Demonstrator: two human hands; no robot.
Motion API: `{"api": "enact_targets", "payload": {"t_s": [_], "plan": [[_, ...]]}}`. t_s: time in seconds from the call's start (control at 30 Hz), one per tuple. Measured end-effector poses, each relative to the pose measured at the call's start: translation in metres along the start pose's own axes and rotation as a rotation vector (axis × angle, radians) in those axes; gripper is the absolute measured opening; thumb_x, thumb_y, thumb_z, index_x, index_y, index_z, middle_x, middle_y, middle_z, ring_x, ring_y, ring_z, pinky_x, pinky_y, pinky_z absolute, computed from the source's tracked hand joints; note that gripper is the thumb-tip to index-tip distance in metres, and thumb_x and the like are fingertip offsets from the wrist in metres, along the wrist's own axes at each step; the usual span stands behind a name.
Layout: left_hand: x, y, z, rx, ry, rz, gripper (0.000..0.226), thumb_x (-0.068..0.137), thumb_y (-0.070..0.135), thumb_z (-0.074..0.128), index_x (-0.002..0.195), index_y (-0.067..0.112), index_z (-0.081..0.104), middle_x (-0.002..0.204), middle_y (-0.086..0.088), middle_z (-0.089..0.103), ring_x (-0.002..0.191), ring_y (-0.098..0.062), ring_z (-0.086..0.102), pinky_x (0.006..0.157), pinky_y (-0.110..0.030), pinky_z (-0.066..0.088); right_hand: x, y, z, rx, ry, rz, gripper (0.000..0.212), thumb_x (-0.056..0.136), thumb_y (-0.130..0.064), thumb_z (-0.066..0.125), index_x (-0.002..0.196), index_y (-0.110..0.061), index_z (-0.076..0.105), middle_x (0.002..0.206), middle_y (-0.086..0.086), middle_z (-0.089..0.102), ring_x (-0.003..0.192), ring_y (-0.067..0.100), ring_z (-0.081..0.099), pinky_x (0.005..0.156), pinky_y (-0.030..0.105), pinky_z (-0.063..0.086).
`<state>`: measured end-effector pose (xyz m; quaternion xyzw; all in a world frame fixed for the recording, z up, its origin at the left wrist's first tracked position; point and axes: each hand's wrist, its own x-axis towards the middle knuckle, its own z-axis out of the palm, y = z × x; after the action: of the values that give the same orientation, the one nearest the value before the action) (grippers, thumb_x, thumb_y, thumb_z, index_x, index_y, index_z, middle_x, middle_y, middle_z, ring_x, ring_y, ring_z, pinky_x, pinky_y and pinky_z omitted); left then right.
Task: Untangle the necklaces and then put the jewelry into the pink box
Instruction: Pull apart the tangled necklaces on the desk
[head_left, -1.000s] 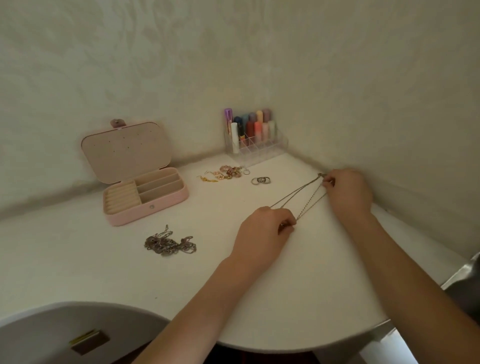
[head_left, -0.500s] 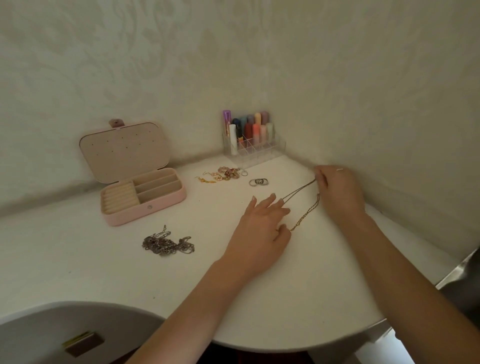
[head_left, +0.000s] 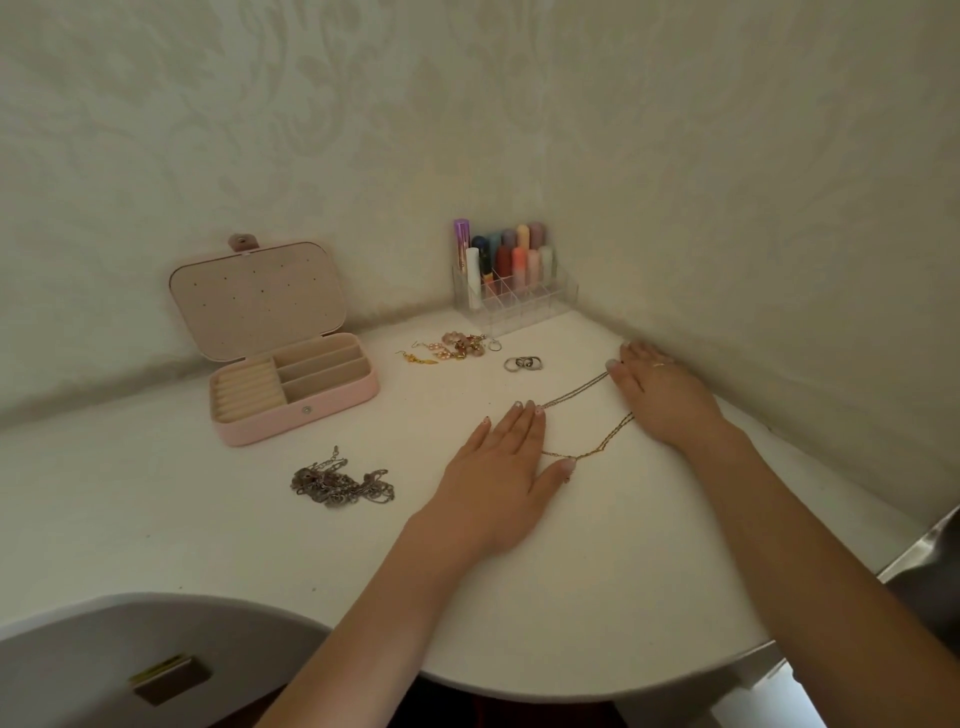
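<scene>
A thin gold necklace (head_left: 597, 423) lies spread in a loop on the white table (head_left: 597, 571) between my hands. My left hand (head_left: 501, 470) lies flat with straight fingers, its fingertips and thumb touching the chain's near end. My right hand (head_left: 660, 397) lies flat on the far end, near the wall. The pink box (head_left: 291, 374) stands open at the back left, its compartments holding nothing. A tangled heap of silver chains (head_left: 340, 480) lies in front of the box.
Earrings (head_left: 449, 348) and several rings (head_left: 523, 364) lie behind the necklace. A clear organiser with lipsticks (head_left: 511, 280) sits in the corner. Walls close in behind and to the right. A grey chair back (head_left: 130, 660) is at the bottom left.
Both hands have let go of the stretched chain and opened flat on the table. The necklace now lies slack and spread out on the surface.
</scene>
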<state>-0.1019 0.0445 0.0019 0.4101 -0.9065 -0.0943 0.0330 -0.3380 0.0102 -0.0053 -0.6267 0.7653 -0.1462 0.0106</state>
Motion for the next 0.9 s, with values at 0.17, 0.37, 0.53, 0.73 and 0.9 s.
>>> {"api": "enact_targets", "payload": {"t_s": [0.17, 0.37, 0.53, 0.73, 0.9], "plan": [[-0.001, 0.000, -0.002, 0.043, 0.030, -0.026, 0.078, 0.088, 0.062, -0.002, 0.151, 0.016, -0.011, 0.159, 0.005, -0.015, 0.144, -0.005, -0.018, 0.118, -0.030, -0.012, -0.006, -0.004, -0.001, -0.011, 0.130, -0.095, 0.054, 0.102, -0.037, 0.022, 0.147, -0.008, 0.029, 0.156, 0.006, 0.026, 0.147, 0.018, 0.011, 0.116, 0.035, 0.009], [-0.026, -0.022, -0.021, 0.008, 0.225, -0.065, 0.060, 0.101, 0.039, 0.014, 0.151, 0.009, -0.001, 0.160, -0.008, -0.002, 0.147, -0.014, -0.008, 0.116, -0.024, -0.009, -0.029, -0.060, -0.012, 0.127, 0.149, -0.378, 0.064, 0.097, -0.053, 0.014, 0.147, -0.017, 0.033, 0.154, -0.002, 0.031, 0.146, 0.011, 0.010, 0.119, 0.035, 0.002], [-0.075, -0.080, -0.051, -0.033, 0.185, -0.210, 0.052, 0.093, 0.013, 0.049, 0.143, 0.022, 0.040, 0.151, 0.006, 0.033, 0.141, -0.010, 0.021, 0.113, -0.023, 0.017, -0.044, -0.135, -0.020, 0.346, -0.181, -0.549, 0.044, 0.092, -0.047, 0.053, 0.131, -0.029, 0.053, 0.136, -0.009, 0.053, 0.128, 0.007, 0.042, 0.111, 0.032, 0.029], [-0.105, -0.113, -0.055, -0.155, 0.222, -0.251, 0.021, 0.084, 0.026, 0.065, 0.105, 0.023, 0.070, 0.101, 0.005, 0.066, 0.097, -0.012, 0.059, 0.086, -0.025, 0.045, -0.036, -0.215, -0.001, 0.303, -0.457, -0.659, 0.042, 0.073, -0.046, 0.076, 0.104, -0.027, 0.057, 0.102, -0.007, 0.055, 0.091, 0.011, 0.051, 0.078, 0.028, 0.045], [-0.108, -0.128, -0.042, -0.347, 0.449, -0.326, 0.003, 0.082, 0.024, 0.071, 0.080, 0.025, 0.068, 0.080, 0.012, 0.066, 0.077, -0.002, 0.059, 0.074, -0.021, 0.048, -0.028, -0.228, 0.011, 0.469, -0.503, -0.672, 0.012, 0.084, -0.029, 0.070, 0.083, -0.021, 0.062, 0.074, -0.012, 0.059, 0.061, -0.004, 0.049, 0.058, 0.010, 0.037]]}}
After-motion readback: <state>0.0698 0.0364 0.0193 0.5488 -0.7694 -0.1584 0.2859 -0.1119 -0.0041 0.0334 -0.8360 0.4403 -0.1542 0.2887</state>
